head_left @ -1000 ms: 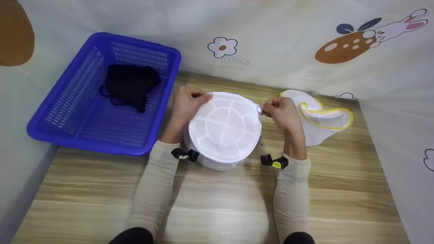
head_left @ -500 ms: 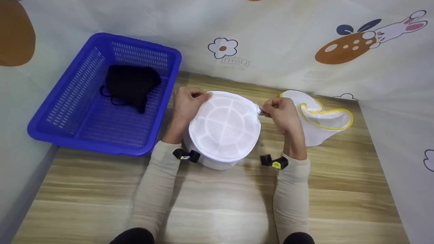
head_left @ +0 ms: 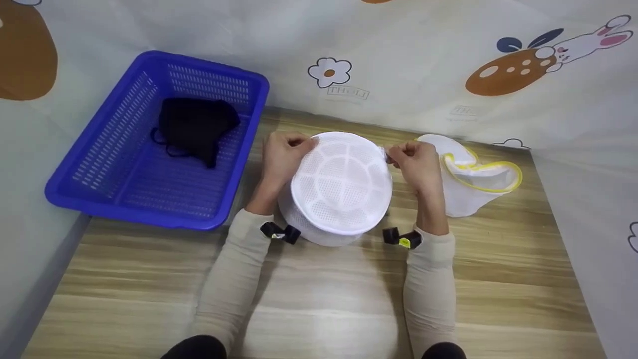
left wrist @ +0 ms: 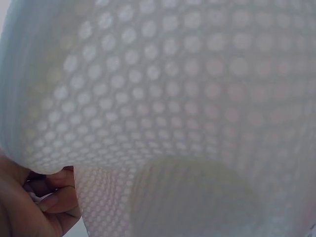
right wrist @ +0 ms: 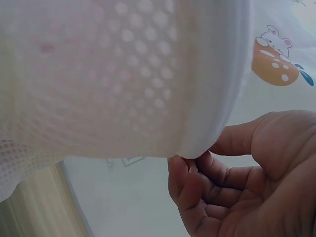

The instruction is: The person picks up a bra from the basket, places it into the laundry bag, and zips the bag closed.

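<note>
A round white mesh laundry bag point(head_left: 341, 184) stands between my hands, its ribbed lid facing up towards the head camera. At its upper left edge, my left hand point(head_left: 282, 155) pinches the rim between thumb and fingers. My right hand point(head_left: 416, 162) pinches a small bit at the upper right of the rim; whether it is a zip pull I cannot tell. In the left wrist view the mesh wall point(left wrist: 163, 89) covers most of the hand. The right wrist view shows my fingers point(right wrist: 190, 192) at the bag's white edge band point(right wrist: 210, 84).
On the left stands a blue plastic basket point(head_left: 164, 219) with a black cloth item point(head_left: 194, 127) with thin loops inside. A second white bag point(head_left: 458, 197) with yellow trim lies behind and right of my right hand. A printed cloth wall point(head_left: 398, 65) borders the wooden table point(head_left: 319, 299).
The bag has shifted slightly right, and its rim looks rounder at the upper right. My left hand has moved a little right with it. Both hands keep pinching the rim.
</note>
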Demonstrator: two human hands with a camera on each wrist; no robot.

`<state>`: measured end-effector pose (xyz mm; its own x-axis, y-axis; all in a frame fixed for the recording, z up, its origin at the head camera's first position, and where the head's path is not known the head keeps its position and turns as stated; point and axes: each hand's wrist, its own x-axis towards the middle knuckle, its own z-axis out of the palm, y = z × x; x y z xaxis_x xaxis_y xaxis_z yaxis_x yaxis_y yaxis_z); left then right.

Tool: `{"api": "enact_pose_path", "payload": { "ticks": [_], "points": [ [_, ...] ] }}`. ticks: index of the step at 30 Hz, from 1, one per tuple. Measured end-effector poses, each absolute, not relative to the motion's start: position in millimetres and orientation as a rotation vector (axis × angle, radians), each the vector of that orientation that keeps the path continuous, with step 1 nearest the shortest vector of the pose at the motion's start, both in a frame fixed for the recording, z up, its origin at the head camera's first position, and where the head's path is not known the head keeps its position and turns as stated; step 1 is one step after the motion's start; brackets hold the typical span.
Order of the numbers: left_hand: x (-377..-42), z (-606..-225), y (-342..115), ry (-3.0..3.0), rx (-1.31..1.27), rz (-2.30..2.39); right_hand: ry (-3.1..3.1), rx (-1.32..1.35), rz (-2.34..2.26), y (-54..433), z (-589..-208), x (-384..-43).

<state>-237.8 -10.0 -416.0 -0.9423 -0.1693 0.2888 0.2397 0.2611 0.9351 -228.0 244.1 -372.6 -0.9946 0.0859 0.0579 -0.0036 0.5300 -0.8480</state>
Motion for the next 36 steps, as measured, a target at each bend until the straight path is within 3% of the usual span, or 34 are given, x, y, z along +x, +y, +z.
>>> {"api": "enact_pose_path", "payload": {
  "ticks": [19,36],
  "points": [
    [-242,-415,-12,-1.929,0.391,-1.925,-2.576,-0.037,1.502,254,-363,-218],
    [-249,-417,-15,-1.618,0.402,-2.208,-2.749,-0.158,0.845,331,-328,-205]
  ]
}}
